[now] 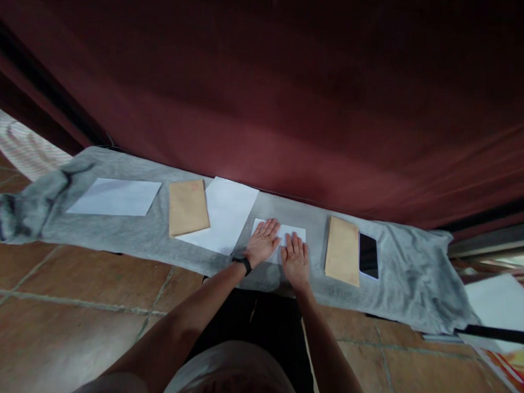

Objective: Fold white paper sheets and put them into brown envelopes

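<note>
Both my hands lie flat on a small white sheet of paper [280, 255], which looks folded and rests on the grey cloth in front of me. My left hand [264, 241], with a black band at the wrist, presses on its left part with fingers stretched out. On the right part lies my right hand [296, 259], fingers extended and slightly apart. Much of the paper is hidden under the hands. Just left of it is a larger white sheet [231, 210], partly covered by a stack of brown envelopes [188, 208].
Another white sheet [116, 197] lies at the far left of the grey cloth [149, 238]. To the right are more brown envelopes [342, 251] and a dark-screened phone [369, 256]. A dark red curtain [265, 105] hangs behind the narrow table. The tiled floor [90, 305] shows below.
</note>
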Demonstrator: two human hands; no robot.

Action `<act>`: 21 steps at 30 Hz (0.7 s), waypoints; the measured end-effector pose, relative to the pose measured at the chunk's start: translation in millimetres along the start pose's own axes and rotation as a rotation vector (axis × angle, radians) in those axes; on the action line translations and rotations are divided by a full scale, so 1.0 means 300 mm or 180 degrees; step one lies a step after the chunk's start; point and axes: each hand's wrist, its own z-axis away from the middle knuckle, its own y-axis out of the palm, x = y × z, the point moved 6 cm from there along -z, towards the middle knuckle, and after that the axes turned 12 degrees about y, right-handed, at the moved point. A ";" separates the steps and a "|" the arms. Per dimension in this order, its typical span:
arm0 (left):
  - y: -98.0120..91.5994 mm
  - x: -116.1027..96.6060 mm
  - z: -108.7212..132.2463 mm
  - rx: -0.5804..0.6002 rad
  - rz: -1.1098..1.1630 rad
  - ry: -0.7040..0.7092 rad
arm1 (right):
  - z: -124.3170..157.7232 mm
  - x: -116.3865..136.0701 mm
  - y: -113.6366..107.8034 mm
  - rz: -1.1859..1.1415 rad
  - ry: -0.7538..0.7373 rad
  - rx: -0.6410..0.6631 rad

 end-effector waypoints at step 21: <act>-0.064 -0.153 0.264 0.0673 0.0586 0.1379 | -0.060 0.017 0.036 0.0055 -0.1083 0.0683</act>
